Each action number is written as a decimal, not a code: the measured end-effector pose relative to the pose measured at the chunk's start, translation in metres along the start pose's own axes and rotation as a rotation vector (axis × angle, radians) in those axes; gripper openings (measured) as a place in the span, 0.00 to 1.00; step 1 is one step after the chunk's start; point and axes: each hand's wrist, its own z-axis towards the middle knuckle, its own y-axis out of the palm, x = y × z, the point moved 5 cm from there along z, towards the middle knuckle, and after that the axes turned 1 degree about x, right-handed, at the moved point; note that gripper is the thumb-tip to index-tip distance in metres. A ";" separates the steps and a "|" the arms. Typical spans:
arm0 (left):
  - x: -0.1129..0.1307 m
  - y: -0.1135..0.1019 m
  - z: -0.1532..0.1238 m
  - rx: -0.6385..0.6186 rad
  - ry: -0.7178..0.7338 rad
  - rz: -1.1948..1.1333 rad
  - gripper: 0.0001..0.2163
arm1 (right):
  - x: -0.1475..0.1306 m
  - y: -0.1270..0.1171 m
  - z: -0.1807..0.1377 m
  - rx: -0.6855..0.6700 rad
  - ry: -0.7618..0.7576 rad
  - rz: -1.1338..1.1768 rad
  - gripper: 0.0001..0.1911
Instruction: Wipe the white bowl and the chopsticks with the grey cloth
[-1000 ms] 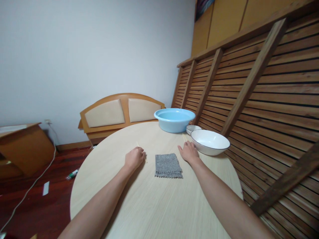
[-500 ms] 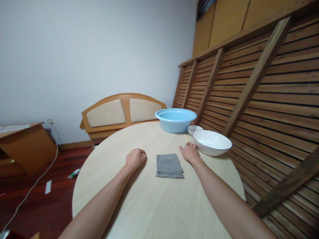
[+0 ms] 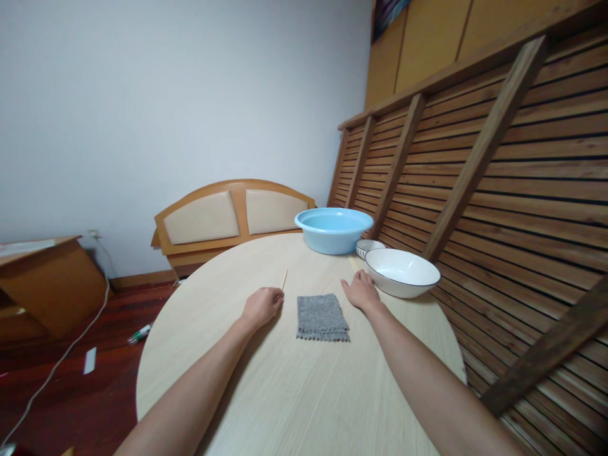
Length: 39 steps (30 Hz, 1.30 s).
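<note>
My left hand (image 3: 265,305) is closed around a thin pale wooden chopstick (image 3: 284,279), whose far end points up and slightly right past the fingers. My right hand (image 3: 361,291) lies low on the table beside the large white bowl (image 3: 403,273), thumb spread away from the fingers. Just beyond its fingertips, another pale stick (image 3: 352,261) rests on the tabletop, its near end hidden by the hand. Between both hands is a folded grey cloth (image 3: 322,316) with zigzag edges.
The round pale table (image 3: 304,392) also bears a light blue basin (image 3: 335,240) at its far side and a small patterned bowl (image 3: 369,248). A slatted wooden frame (image 3: 451,209) leans along the right. Behind stands a padded headboard (image 3: 202,218).
The chopstick in my left hand has turned, its far end swinging right, and the hand has rolled slightly rightward. My right hand stays in place.
</note>
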 end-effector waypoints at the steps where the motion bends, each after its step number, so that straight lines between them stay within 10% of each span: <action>1: -0.001 -0.001 0.000 0.011 -0.022 0.010 0.11 | 0.000 0.000 0.000 0.003 0.001 0.003 0.40; 6: -0.004 -0.006 -0.002 0.043 -0.122 0.055 0.13 | -0.004 -0.006 -0.003 0.030 -0.046 0.017 0.35; 17: -0.016 0.002 0.003 0.064 -0.160 0.048 0.12 | -0.067 -0.022 -0.053 -0.110 -0.671 0.351 0.15; 39: 0.037 0.004 -0.003 0.144 0.339 -0.076 0.10 | -0.084 -0.050 -0.071 0.177 -0.901 0.418 0.10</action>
